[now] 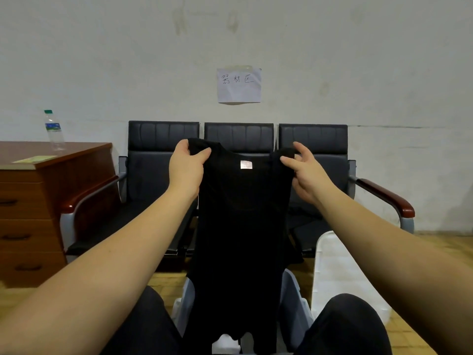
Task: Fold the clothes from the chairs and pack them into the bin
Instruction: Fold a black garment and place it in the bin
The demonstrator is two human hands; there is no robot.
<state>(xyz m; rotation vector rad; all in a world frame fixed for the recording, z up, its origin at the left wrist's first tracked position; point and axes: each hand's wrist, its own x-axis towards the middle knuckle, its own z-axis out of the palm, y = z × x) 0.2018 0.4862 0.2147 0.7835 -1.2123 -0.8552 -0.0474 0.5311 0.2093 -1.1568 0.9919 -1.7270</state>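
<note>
**Black top held up by both shoulders**

I see my left hand (188, 162) gripping one shoulder of the black sleeveless top (240, 226), thumb and fingers curled round a bunch of the fabric. My right hand (304, 170) pinches the other shoulder strap between thumb and forefinger, while its remaining fingers stand loosely spread. The top hangs between my arms, its small neck label (246, 164) facing me and its hem dropping down between my knees. Below it sits the pale plastic bin (294, 311), partly hidden by the cloth, with a white lid (340, 270) lying just beside it on my right. Behind the top stands a row of three black chairs (163, 160) against the wall; a dark garment (307, 221) lies on the right-hand seat. A wooden desk (51, 180) to the left carries a water bottle (53, 130), and a handwritten paper sign (239, 84) is taped to the wall.
</note>
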